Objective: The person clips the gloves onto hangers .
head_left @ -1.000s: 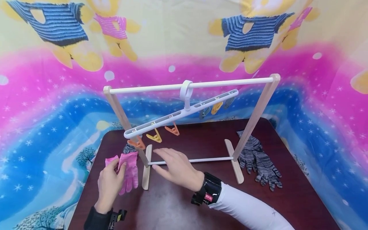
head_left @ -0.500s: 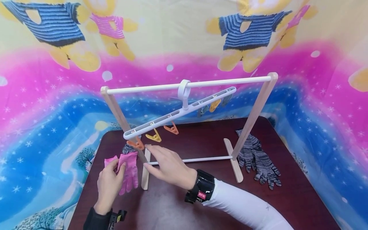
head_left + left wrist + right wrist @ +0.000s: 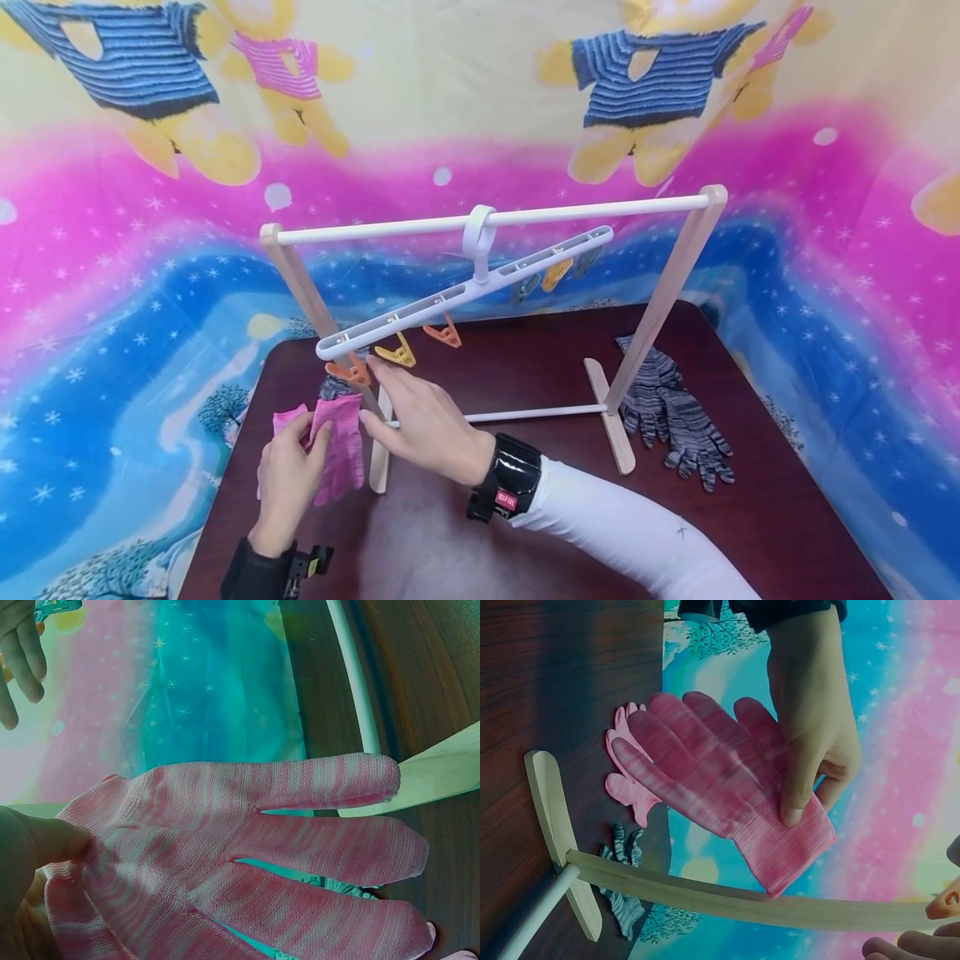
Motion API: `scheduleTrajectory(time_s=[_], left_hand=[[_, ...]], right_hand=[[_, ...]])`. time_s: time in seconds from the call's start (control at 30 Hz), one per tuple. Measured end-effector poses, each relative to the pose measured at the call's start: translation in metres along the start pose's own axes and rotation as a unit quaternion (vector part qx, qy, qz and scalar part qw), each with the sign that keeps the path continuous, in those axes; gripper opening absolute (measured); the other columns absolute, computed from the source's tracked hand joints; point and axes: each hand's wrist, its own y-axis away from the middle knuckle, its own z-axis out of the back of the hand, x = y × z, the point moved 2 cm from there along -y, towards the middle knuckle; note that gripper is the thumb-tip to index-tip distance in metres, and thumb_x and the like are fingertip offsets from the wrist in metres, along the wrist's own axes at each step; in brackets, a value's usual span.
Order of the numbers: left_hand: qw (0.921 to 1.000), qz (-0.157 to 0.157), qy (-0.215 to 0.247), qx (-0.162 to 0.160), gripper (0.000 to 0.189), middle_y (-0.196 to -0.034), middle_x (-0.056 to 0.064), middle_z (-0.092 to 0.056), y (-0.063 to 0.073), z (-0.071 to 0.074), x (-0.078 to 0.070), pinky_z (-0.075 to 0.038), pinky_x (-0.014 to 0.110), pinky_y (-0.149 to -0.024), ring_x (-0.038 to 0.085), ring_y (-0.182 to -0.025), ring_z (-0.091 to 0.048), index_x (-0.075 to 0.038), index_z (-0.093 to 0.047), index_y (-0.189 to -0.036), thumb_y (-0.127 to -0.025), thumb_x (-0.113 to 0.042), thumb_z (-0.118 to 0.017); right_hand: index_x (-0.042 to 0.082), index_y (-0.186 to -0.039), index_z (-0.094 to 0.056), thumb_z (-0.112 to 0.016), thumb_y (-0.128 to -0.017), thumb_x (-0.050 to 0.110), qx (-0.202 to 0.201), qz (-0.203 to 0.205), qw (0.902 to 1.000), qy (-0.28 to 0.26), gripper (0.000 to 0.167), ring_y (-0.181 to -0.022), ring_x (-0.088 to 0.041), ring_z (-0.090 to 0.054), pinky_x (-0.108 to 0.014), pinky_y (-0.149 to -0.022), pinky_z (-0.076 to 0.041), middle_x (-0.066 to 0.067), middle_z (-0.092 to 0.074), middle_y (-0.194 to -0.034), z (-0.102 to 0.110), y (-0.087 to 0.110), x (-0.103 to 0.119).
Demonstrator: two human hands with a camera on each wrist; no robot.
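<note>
Now pinching a pink glove (image 3: 345, 454) by its cuff in the left hand (image 3: 285, 479), with thumb pressed to curled fingers, dangling it fingertips-down over the tabletop (image 3: 480, 542), just beside the rack's left foot (image 3: 380, 473). Across to the right hand (image 3: 431, 429): reaching in under the left end of a white hanger (image 3: 468, 292), with fingers stretched loose, thumb well parted from forefinger, gripping nothing by the look of it. Right up beside an orange peg (image 3: 347, 370); touching or not, impossible to tell. Following that hanger, hooked over the top rod (image 3: 600, 212): a yellow peg (image 3: 397, 353) next, another orange peg (image 3: 444, 333) beyond, then a second yellow peg (image 3: 557, 275) between two blue-grey pegs (image 3: 588, 262). And from the right wrist, spotting a second pink glove (image 3: 630, 796) beyond the held one, near a striped glove (image 3: 625, 900). Away to the right, by the right leg (image 3: 663, 308), a pair of grey gloves (image 3: 663, 404), laid partly overlapping on the tabletop.
</note>
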Motion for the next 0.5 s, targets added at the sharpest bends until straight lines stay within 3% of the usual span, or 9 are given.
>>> scheduleTrajectory(time_s=[0.1, 0.27, 0.4, 0.5], left_hand=[[1.0000, -0.004, -0.002, -0.004, 0.014, -0.068, 0.009, -0.063, 0.000, -0.001, 0.000, -0.040, 0.021, -0.045, 0.005, -0.054, -0.049, -0.002, -0.072, -0.097, -0.094, -0.016, -0.073], [0.9999, -0.013, 0.001, -0.009, 0.014, -0.069, 0.010, -0.065, -0.002, -0.003, 0.000, -0.041, 0.020, -0.046, 0.005, -0.055, -0.050, -0.001, -0.072, -0.098, -0.093, -0.014, -0.073], [0.9996, -0.022, 0.005, -0.015, 0.013, -0.070, 0.010, -0.066, -0.002, -0.005, 0.000, -0.043, 0.020, -0.047, 0.005, -0.055, -0.051, 0.000, -0.072, -0.097, -0.092, -0.012, -0.074], [0.9996, -0.023, 0.004, -0.019, 0.012, -0.067, 0.009, -0.062, -0.001, -0.006, 0.000, -0.041, 0.021, -0.046, 0.005, -0.054, -0.048, 0.000, -0.071, -0.094, -0.092, -0.011, -0.074]], right_hand=[[0.003, -0.152, -0.041, -0.065, -0.097, 0.032, -0.009, 0.000, 0.9999, -0.006, 0.067, -0.104, -0.012, -0.069, -0.024, -0.085, -0.058, -0.008, -0.066, -0.135, -0.001, -0.004, 0.000], [0.005, -0.154, -0.038, -0.065, -0.097, 0.031, -0.016, 0.004, 0.9997, -0.018, 0.068, -0.082, -0.008, -0.060, -0.016, -0.068, -0.048, -0.003, -0.072, -0.115, -0.001, -0.010, 0.002], [0.005, -0.150, -0.042, -0.067, -0.096, 0.030, -0.027, 0.003, 0.9992, -0.031, 0.064, -0.077, -0.007, -0.058, -0.014, -0.064, -0.044, 0.000, -0.069, -0.101, -0.002, -0.016, 0.004], [0.004, -0.146, -0.046, -0.069, -0.096, 0.029, -0.035, -0.005, 0.9979, -0.054, 0.061, -0.078, -0.008, -0.061, -0.014, -0.064, -0.044, -0.001, -0.070, -0.105, -0.002, -0.020, 0.006]])
